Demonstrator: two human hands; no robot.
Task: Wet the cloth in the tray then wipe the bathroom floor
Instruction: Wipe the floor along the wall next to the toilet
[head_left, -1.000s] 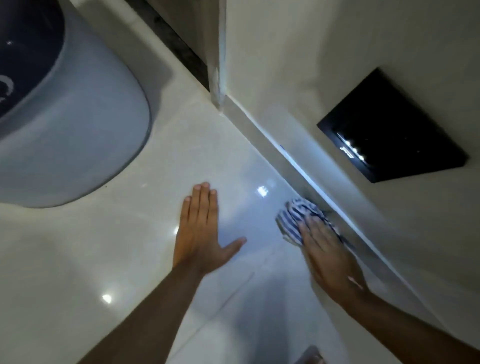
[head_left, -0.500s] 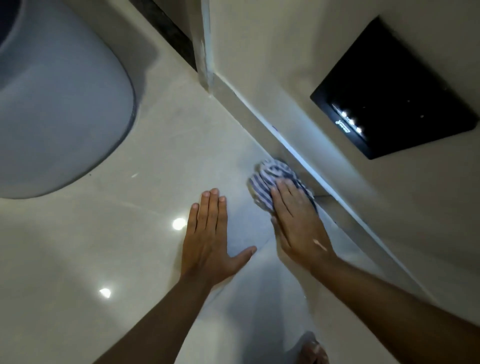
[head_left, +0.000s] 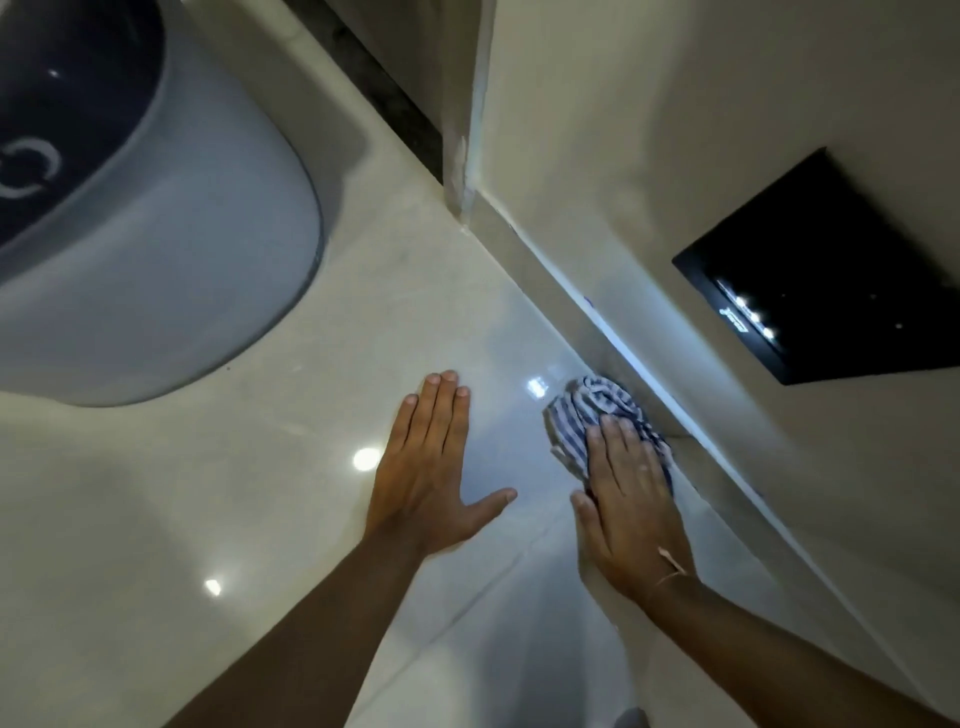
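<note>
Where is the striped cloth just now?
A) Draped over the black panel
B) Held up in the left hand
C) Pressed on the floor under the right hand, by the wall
C: the right hand lies flat on the cloth, pressing it to the floor beside the wall; the left hand rests bare on the tile.

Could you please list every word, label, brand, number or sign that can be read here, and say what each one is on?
No text here can be read.
Black wall panel: a short white mark beside a row of light glints, too small and blurred to read.
Grey rounded fixture: a white broken-ring sign on its dark top, partly cut off by the picture's edge; no letters.
Striped cloth: stripes only, no label visible.
</note>
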